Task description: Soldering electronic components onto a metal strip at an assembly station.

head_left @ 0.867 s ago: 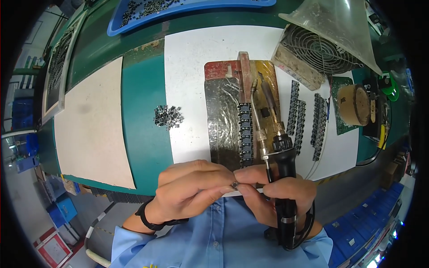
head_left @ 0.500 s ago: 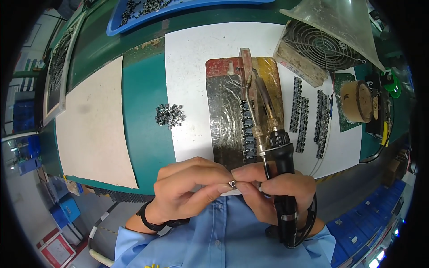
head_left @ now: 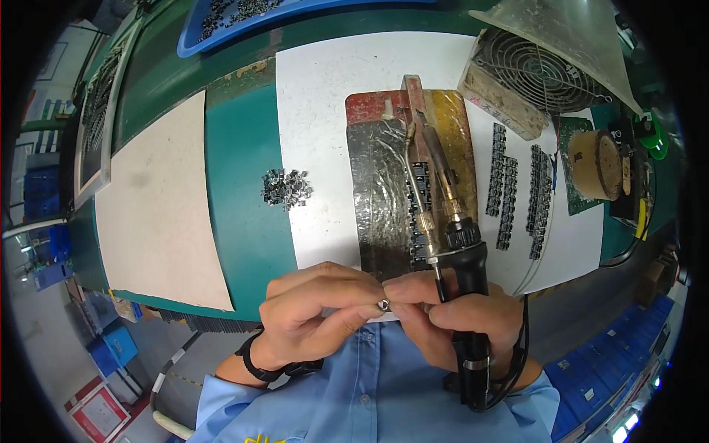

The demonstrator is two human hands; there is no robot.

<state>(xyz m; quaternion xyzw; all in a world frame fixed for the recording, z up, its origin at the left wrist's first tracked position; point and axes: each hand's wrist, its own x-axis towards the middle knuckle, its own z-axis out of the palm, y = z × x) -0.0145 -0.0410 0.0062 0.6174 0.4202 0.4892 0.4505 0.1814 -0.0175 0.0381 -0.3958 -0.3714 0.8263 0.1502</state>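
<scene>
A small silvery metal part (head_left: pixel 384 304) at six o'clock is pinched by fingers (head_left: pixel 358 293) of the left hand (head_left: pixel 310 317) and right hand (head_left: pixel 473 314); at eleven, a blue plastic tray (head_left: pixel 236 35) holds tiny dark pieces (head_left: pixel 251 9).

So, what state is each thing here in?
Left hand: pinching small metal part
Right hand: holding soldering iron, pinching that part too
Small metal part: between both hands' fingertips
Soldering iron: tip pointing away from the person
Small-parts pile: loose, heaped
Fan: cannot tell whether running

Brown roll (head_left: pixel 597 167) on green board (head_left: pixel 576 125), grilled fan (head_left: pixel 538 70) nearby, blue crates (head_left: pixel 591 391) lower right
</scene>
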